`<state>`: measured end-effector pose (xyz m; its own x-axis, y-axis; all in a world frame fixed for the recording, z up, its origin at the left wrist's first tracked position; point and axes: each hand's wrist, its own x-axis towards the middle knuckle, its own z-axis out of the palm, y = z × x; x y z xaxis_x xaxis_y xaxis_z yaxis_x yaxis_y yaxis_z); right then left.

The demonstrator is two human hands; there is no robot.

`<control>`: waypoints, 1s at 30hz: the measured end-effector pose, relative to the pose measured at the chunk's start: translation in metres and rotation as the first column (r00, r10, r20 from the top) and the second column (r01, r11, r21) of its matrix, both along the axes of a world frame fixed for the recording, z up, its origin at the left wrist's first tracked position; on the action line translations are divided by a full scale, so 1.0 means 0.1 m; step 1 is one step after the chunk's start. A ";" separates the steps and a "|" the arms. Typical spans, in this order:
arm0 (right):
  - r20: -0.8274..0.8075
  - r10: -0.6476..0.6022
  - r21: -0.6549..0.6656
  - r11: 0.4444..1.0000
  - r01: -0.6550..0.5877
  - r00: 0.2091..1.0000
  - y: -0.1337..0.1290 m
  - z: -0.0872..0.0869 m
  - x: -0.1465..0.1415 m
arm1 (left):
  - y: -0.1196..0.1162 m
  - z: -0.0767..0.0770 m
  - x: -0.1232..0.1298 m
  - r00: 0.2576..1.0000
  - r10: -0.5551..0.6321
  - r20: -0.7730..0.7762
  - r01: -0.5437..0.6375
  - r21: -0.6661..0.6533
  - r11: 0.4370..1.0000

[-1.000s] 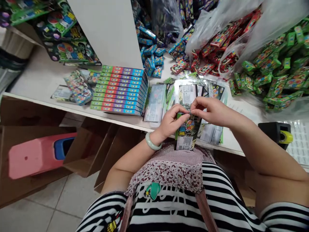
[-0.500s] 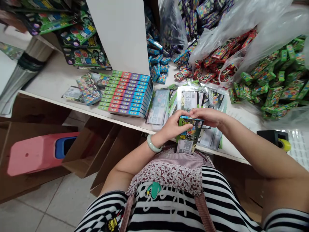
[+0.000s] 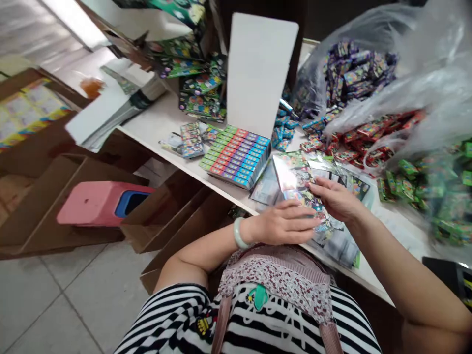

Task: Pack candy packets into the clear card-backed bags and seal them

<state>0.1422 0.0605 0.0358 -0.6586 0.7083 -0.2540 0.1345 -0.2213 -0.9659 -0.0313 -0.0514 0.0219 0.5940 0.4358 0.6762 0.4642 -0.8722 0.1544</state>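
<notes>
A shiny, flat packet (image 3: 293, 172) with a colourful print of small boxes is tilted above the table, glare on its face. My right hand (image 3: 337, 199) grips its right edge between thumb and fingers. Across its lower part lies my left hand (image 3: 283, 223), fingers stretched out and touching it; a pale green bangle (image 3: 240, 233) circles that wrist. Underneath and to the right, clear-wrapped printed packs (image 3: 341, 246) are spread on the table. Just left of the packet stands an open display box (image 3: 236, 156) filled with rows of green, red, purple and blue packets.
Plastic bags hold small purple boxes (image 3: 363, 73), red boxes (image 3: 376, 130) and green boxes (image 3: 409, 184). Loose blue boxes (image 3: 283, 130) lie behind the display box. Dark printed cartons (image 3: 202, 88) are stacked at the back left. A pink stool (image 3: 92, 202) and cardboard boxes (image 3: 147, 223) stand below.
The packet has turned to show its shiny, many-coloured face and moved up over the table. My left hand's fingers have straightened across it. The view has swung left.
</notes>
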 end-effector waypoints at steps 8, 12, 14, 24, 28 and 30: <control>0.042 -0.088 0.417 0.907 0.063 0.995 0.47 -0.10 -0.52 | 0.12 -0.26 -1.32 0.809 0.570 0.144 -0.537 -0.214 0.816; 0.015 -0.051 0.606 0.795 0.032 0.999 0.62 0.03 -0.94 | 0.47 -0.31 -2.13 0.699 0.709 -0.092 -0.681 -0.388 0.621; 0.019 -0.050 0.662 0.749 0.025 0.999 0.63 0.10 -1.18 | 0.63 -0.33 -2.27 0.719 0.663 -0.209 -0.680 -0.408 0.609; -0.013 -0.130 0.887 0.456 0.071 0.991 0.66 0.10 -1.81 | 0.81 -0.34 -2.30 0.726 0.608 -0.323 -0.688 -0.334 0.644; -0.124 -0.078 0.921 0.361 0.144 0.989 0.64 -0.05 -2.12 | 0.81 -0.35 -2.38 0.752 0.567 -0.336 -0.658 -0.332 0.676; -0.123 -0.055 0.941 0.312 0.134 0.991 0.62 -0.14 -2.25 | 0.81 -0.36 -2.40 0.757 0.572 -0.316 -0.653 -0.346 0.673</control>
